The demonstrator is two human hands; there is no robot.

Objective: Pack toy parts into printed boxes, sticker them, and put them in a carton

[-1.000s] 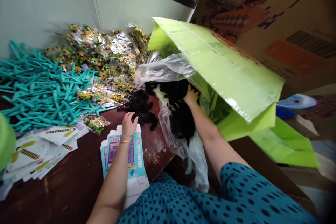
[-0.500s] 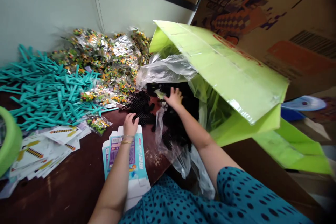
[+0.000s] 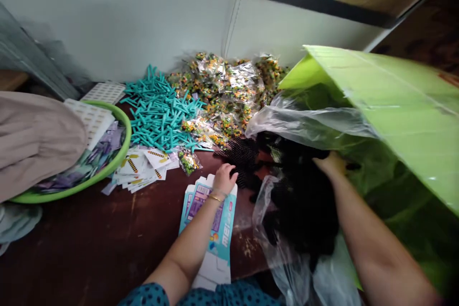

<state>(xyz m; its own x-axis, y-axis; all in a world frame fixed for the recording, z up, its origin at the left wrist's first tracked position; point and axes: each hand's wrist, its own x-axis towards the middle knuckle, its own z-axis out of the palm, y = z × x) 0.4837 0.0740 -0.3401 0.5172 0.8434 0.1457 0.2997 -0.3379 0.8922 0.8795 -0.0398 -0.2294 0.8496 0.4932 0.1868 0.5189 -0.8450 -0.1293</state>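
The black mesh pieces (image 3: 304,196) are lying in a heap on an opened clear plastic bag (image 3: 263,205), directly beside the right hand (image 3: 332,165). That hand is reaching into the heap's right side; its fingertips are disappearing among the dark pieces, so whether it is gripping any cannot be told. A smaller clump of black mesh (image 3: 239,153) is resting on the dark red surface (image 3: 107,244), just beyond the left hand (image 3: 225,179). The left hand is lying loosely curled and is grasping nothing visible, hovering over or touching the top end of the flattened printed boxes (image 3: 224,236).

The yellow-green carton (image 3: 405,100) is tilting on its side, its mouth facing the heap, with see-through plastic showing inside. At the far left, a round green basket (image 3: 124,141) is holding small purple and green packets (image 3: 103,150) and white sheets (image 3: 95,122), partly covered by a greyish cloth (image 3: 39,138). Teal sticks (image 3: 161,110), clear packets of coloured bits (image 3: 229,91) and printed cards (image 3: 138,169) are lying between the basket and the mesh.

Compared with the earlier frame, the view is now taking in more of the left side, and the right hand is sitting farther right, nearer the carton, instead of spreading over the heap's far left part.
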